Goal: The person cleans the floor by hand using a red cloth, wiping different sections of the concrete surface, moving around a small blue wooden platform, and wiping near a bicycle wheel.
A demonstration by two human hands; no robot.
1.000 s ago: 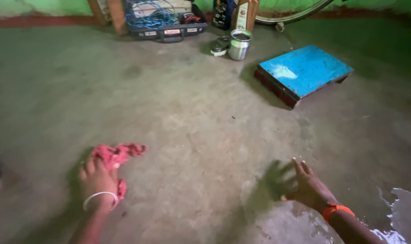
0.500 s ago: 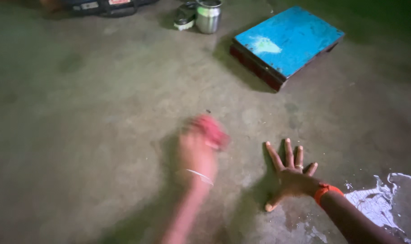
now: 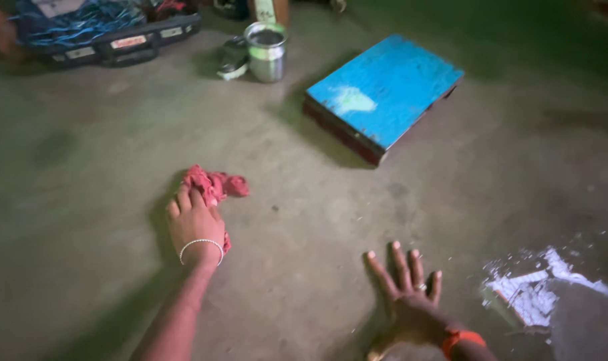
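My left hand [image 3: 194,224] presses down on a crumpled red cloth [image 3: 214,185] lying on the concrete floor [image 3: 103,200], fingers closed over its near end. A thin white bangle circles that wrist. My right hand [image 3: 407,294] rests flat on the floor at the lower right, fingers spread and holding nothing. It wears a ring and an orange band at the wrist.
A low blue wooden board [image 3: 383,93] sits ahead to the right. A steel cup [image 3: 266,51] and a small tin [image 3: 233,59] stand at the back, beside a dark open case [image 3: 103,35] of blue items. White powder patch [image 3: 541,287] lies at the right.
My left hand swept the red cloth right across the floor, then back left. My right hand went from raised to flat with spread fingers. The view tilted nearer the floor.
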